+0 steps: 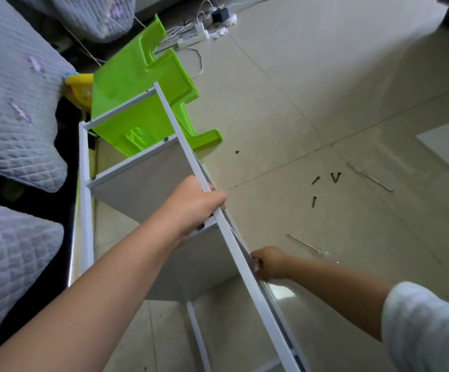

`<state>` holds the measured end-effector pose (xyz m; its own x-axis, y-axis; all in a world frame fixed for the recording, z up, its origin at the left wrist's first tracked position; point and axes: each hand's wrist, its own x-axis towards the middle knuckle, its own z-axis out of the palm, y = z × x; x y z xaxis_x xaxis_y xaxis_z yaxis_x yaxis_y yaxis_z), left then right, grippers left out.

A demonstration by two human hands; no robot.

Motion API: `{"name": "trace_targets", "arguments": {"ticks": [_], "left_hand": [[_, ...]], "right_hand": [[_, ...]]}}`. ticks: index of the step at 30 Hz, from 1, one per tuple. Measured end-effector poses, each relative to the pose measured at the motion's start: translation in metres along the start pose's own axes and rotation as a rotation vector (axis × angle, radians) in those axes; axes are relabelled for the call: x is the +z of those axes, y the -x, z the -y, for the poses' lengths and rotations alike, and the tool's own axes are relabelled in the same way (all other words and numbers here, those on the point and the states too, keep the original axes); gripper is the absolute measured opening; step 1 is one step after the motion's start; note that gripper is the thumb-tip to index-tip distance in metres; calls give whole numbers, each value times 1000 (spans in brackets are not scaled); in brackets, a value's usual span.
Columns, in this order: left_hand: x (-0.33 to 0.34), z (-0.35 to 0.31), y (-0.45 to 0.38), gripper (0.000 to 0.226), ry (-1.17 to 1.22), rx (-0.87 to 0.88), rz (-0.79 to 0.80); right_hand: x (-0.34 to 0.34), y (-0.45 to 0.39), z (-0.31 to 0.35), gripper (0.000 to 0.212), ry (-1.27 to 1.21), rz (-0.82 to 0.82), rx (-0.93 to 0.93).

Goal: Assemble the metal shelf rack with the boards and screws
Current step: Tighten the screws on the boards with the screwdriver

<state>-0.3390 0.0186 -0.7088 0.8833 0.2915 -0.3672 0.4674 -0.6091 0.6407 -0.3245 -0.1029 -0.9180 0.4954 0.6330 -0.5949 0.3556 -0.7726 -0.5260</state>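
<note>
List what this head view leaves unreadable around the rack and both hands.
- Right hand: fingertips hidden behind the white rail; what they hold cannot be told.
- Left hand: fingertips wrapped behind the same rail, out of sight.
- Rack's lower end: cut off by the bottom edge.
- Loose screws on the floor: too small to tell the type.
- Tool near the right hand: blurred.

white painted metal rack frame, glossy green plastic stool, quilted grey cloth, smooth tiled floor
</note>
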Motion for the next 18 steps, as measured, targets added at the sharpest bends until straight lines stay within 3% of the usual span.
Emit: {"name": "trace_targets", "arguments": {"ticks": [18], "left_hand": [[-11,8,14,38,-56,0,-7]], "right_hand": [[17,-3,10,35,-48,-77,26]]}}
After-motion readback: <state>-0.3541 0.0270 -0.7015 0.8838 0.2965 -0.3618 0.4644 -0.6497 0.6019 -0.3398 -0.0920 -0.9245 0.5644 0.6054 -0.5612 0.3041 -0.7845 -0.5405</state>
